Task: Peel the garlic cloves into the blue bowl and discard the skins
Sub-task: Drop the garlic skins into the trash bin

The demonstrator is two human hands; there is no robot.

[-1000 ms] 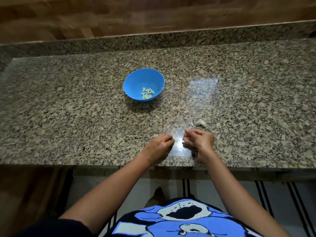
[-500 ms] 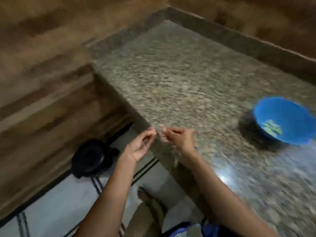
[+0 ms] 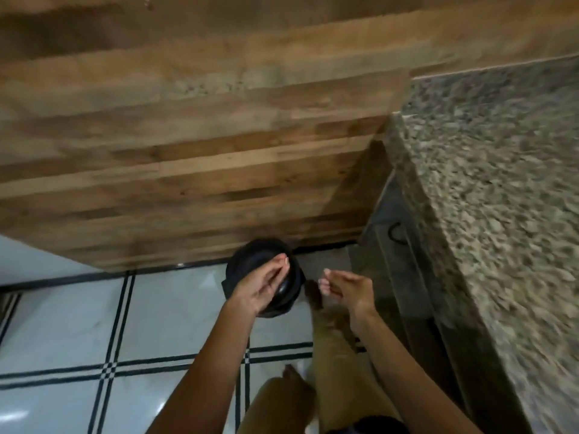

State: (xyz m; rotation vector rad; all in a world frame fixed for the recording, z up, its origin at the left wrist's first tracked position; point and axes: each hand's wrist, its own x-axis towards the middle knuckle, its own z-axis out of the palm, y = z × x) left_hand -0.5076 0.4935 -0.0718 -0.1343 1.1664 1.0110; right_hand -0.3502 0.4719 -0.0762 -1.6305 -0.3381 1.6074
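Note:
My left hand (image 3: pixel 266 286) hovers over a black round bin (image 3: pixel 293 288) on the floor, fingers held together and pinching a small pale scrap of garlic skin (image 3: pixel 286 261) at their tips. Just right of the bin, my right hand (image 3: pixel 346 288) has its fingertips bunched, with pale bits of skin between them; the blur hides the details. The blue bowl and the peeled cloves are out of view.
The speckled granite counter (image 3: pixel 501 183) runs along the right, its edge close to my right arm. A wood-pattern wall (image 3: pixel 188 167) stands behind the bin. White floor tiles (image 3: pixel 156 324) with black lines lie below; my bare legs (image 3: pixel 329 355) are under the hands.
My view has swung left and down from the counter to the floor. Both hands left the counter edge and now hang over the black bin. The blue bowl has gone out of view.

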